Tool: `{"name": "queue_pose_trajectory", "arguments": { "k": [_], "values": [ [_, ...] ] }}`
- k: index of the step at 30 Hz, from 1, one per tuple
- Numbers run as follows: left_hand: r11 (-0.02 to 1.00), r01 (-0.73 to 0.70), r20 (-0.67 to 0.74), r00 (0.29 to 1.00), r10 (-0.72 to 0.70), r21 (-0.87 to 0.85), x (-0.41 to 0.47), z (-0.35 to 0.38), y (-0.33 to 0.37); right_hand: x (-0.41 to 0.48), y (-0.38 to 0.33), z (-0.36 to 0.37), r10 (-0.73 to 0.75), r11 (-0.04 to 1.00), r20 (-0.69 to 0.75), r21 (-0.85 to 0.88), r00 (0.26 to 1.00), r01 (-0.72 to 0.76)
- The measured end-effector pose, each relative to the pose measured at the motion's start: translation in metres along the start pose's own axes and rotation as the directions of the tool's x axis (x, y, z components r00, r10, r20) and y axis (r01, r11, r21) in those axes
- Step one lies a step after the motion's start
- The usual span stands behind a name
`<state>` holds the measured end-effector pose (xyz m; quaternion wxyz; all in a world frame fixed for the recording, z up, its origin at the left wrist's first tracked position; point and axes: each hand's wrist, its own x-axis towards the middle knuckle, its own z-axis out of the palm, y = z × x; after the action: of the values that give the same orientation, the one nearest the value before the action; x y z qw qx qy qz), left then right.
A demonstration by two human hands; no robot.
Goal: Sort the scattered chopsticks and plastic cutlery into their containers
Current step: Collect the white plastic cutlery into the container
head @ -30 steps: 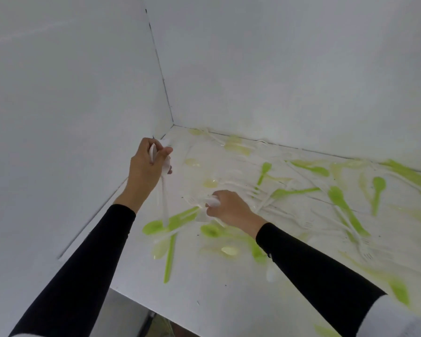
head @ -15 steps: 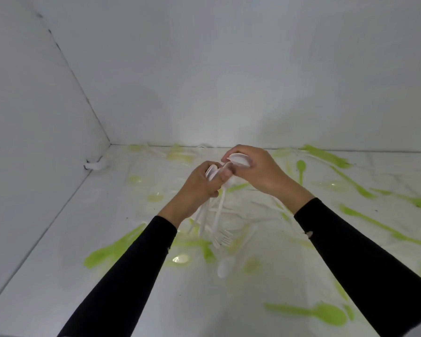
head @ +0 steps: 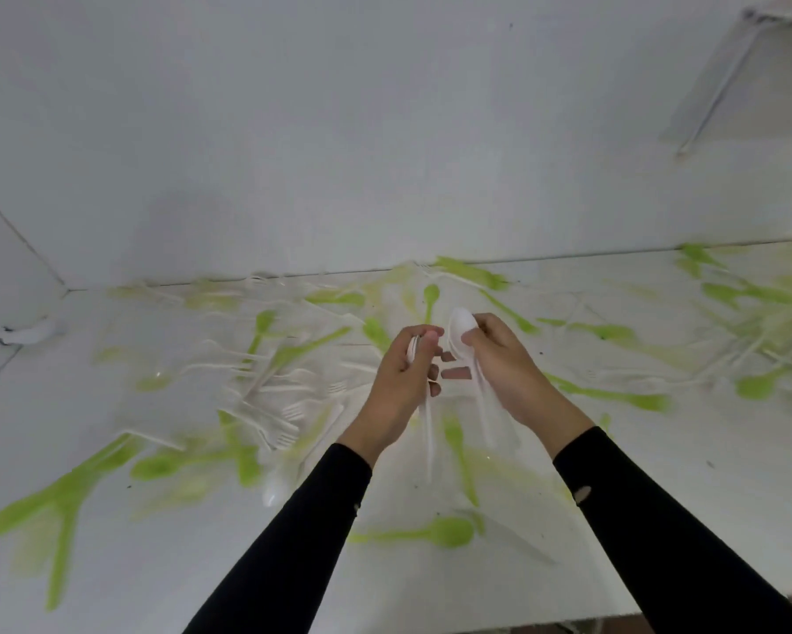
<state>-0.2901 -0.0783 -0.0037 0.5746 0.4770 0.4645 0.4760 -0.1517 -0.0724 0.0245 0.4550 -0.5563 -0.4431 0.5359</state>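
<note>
The left hand (head: 403, 382) is gripping a white cutlery bundle (head: 427, 432), its handles hanging down. Just to its right, the right hand (head: 503, 363) is pinching a white spoon (head: 460, 324), bowl up. Scattered cutlery (head: 444, 533) is lying across the surface (head: 202, 565) below and around both hands.

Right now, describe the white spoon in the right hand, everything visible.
The spoon looks like white plastic, with an oval bowl and a slim handle. It is held nearly upright above the table, bowl on top, handle running down past the palm. The right hand pinches it at the bowl's base, thumb in front. More white handles seem to lie against it; blur hides how many. The left hand, gripping its own white cutlery, is close beside; contact cannot be told.
</note>
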Motion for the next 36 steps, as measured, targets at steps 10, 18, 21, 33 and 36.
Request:
{"name": "queue_pose_trajectory", "arguments": {
  "k": [10,18,21,33,36],
  "values": [
    [0.996,-0.053,-0.186,0.982,0.039,-0.072,-0.023,0.046,-0.024,-0.011,0.035,-0.021,-0.048,0.996,0.067,0.081,0.997,0.042],
    [0.957,-0.166,-0.568,0.823,0.002,-0.237,-0.066,-0.029,-0.040,-0.012,0.058,0.041,-0.136,0.956,0.319,-0.206,0.938,0.209],
    [0.961,-0.230,-0.684,0.727,0.066,-0.152,-0.091,-0.093,-0.038,-0.009,0.075,0.073,-0.097,0.869,0.469,-0.390,0.878,0.305],
    [0.982,-0.176,-0.782,0.621,0.052,-0.075,-0.131,-0.212,-0.024,0.000,0.133,0.169,-0.146,0.195,0.869,-0.443,0.472,0.875],
    [0.992,-0.122,-0.710,0.701,0.057,-0.041,-0.121,-0.222,-0.024,0.004,0.131,0.173,-0.236,0.334,0.805,-0.459,0.545,0.823]
  ]
}}
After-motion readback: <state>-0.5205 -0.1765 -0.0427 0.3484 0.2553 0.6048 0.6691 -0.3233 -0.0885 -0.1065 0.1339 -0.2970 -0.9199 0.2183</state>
